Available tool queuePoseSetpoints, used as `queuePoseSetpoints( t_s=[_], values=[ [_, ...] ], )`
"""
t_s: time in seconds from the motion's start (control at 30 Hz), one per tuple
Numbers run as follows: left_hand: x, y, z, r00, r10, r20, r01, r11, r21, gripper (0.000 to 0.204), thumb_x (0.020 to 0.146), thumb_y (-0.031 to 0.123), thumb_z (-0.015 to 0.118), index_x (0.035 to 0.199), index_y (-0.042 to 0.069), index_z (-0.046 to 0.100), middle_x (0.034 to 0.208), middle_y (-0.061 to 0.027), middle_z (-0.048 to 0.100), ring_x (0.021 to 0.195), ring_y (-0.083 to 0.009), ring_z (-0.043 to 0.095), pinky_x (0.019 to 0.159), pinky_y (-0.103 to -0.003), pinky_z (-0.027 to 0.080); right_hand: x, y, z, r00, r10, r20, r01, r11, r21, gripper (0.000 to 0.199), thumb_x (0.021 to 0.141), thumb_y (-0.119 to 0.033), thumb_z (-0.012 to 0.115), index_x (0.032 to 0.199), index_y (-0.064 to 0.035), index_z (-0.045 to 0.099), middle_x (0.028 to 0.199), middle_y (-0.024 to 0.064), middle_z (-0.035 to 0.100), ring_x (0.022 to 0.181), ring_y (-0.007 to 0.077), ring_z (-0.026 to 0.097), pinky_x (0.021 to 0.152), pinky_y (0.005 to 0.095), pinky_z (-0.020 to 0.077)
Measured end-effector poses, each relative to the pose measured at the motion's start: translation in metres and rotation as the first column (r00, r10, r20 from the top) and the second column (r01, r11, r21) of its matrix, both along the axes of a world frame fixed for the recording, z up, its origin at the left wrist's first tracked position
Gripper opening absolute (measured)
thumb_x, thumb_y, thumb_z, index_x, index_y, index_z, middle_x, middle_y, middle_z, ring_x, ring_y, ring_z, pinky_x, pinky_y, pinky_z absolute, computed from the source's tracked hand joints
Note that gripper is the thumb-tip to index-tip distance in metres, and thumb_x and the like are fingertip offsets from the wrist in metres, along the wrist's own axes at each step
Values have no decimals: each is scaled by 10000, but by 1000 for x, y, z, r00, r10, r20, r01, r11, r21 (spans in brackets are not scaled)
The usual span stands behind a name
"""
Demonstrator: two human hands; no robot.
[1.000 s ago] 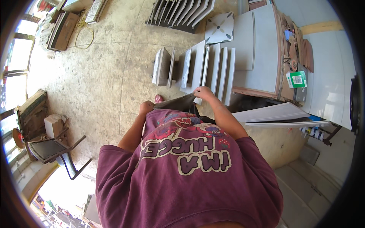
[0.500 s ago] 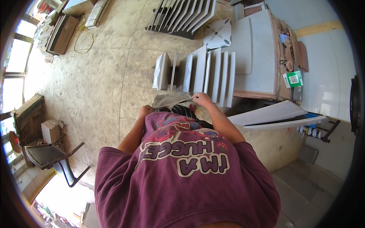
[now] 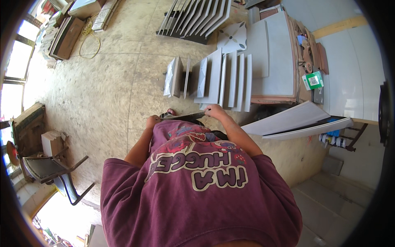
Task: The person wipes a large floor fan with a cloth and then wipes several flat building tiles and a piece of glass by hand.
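A thin grey cloth (image 3: 190, 116) stretches between my hands in front of my waist. Its left end is pinched in my left hand (image 3: 153, 121), whose fingers are closed. My right hand (image 3: 214, 110) grips the other end, a little higher and close to the near edge of a row of upright tiles (image 3: 234, 80). The cloth shows almost edge-on, and its lower part is hidden by my purple shirt (image 3: 205, 210). Just beyond the cloth, part of a sandalled foot (image 3: 170, 112) shows on the floor.
More tiles stand in a dark rack (image 3: 183, 40) beyond. To the right are a tile-topped stack (image 3: 279, 53) and leaning white panels (image 3: 288, 119). A chair (image 3: 49, 168) stands at left, with cardboard boxes (image 3: 66, 38) and a yellow cord (image 3: 98, 47) farther off.
The cloth, billowed up and see-through before, now hangs lower as a darker, narrow strip. Both hands have shifted slightly left and still grip it. The foot has come into sight.
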State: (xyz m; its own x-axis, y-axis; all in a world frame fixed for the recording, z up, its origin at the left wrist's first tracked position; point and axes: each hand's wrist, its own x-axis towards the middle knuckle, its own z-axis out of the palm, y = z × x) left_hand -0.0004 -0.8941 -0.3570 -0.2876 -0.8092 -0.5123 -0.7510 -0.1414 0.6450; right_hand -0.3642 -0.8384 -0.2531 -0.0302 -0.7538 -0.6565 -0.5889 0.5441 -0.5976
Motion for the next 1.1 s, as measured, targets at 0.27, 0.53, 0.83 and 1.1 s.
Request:
queuePoseSetpoints(
  t_s=[0.27, 0.53, 0.83, 1.1],
  values=[
    [14, 58, 31, 984, 168, -59, -162, 982, 94, 269, 673, 290, 695, 810, 58, 686, 767, -152, 661, 723, -240, 650, 659, -322, 504, 6, 23, -15, 998, 54, -18, -53, 998, 31, 288, 684, -214, 616, 946, -113, 676, 738, 85, 665, 690, 178, 637, 679, 301, 492],
    [48, 104, 42, 966, 257, -6, -257, 966, 40, 220, 701, 235, 691, 795, 36, 676, 739, -107, 666, 660, -164, 616, 600, -307, 487, 33, 34, -14, 991, 120, 58, -123, 990, 63, 265, 675, -217, 628, 920, -138, 689, 691, 68, 656, 634, 167, 620, 624, 296, 482],
    [58, 79, 41, 974, 223, -26, -222, 974, 34, 190, 726, 185, 672, 840, 33, 667, 718, -70, 653, 642, -134, 590, 578, -279, 471, 46, 12, 2, 994, 83, 67, -85, 996, 29, 251, 698, -206, 628, 907, -77, 679, 637, 44, 637, 572, 105, 596, 524, 258, 457],
    [128, 36, 38, 959, 267, -92, -257, 960, 112, 182, 731, 158, 659, 854, 24, 666, 736, -70, 652, 657, -129, 585, 593, -272, 473, 125, -38, -4, 995, 101, -5, -101, 995, 2, 267, 688, -216, 633, 910, -76, 677, 640, 60, 640, 581, 125, 608, 544, 279, 474]
  ],
)
